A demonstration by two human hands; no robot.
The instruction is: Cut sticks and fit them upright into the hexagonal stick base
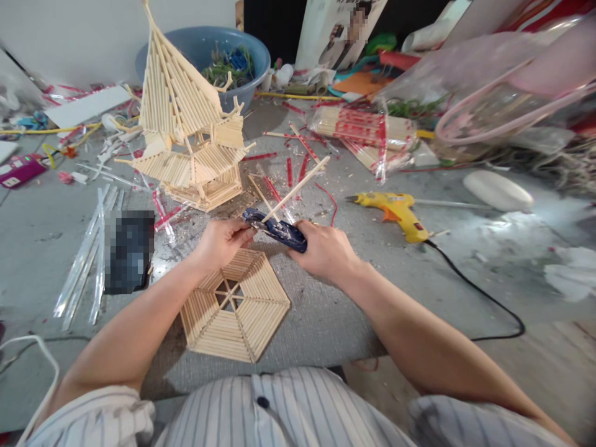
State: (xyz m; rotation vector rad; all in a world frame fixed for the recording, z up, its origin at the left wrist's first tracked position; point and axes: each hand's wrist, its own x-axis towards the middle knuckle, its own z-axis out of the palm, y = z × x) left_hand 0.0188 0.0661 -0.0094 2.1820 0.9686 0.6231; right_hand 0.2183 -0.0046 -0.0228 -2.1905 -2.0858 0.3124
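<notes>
My right hand [326, 251] is closed around a dark blue hand tool [282, 233] with whitish smears; its exact kind is hard to make out. A pale wooden stick [300, 189] slants up and right from the tool's left part. The fingers of my left hand [223, 239] are pinched at the stick's lower end, close against the tool. Below both hands lies a flat hexagonal panel [261, 310] of wooden sticks with spokes across its central opening. Beyond my left hand stands a tiered pagoda-like model [186, 124] built from similar sticks.
A yellow glue gun [393, 211] lies to the right, its black cord trailing forward. Clear glue sticks [86, 261] and a dark phone [129, 251] are at left. Packaged sticks [363, 127], red-printed wrapper scraps and a blue basin [258, 59] stand farther back.
</notes>
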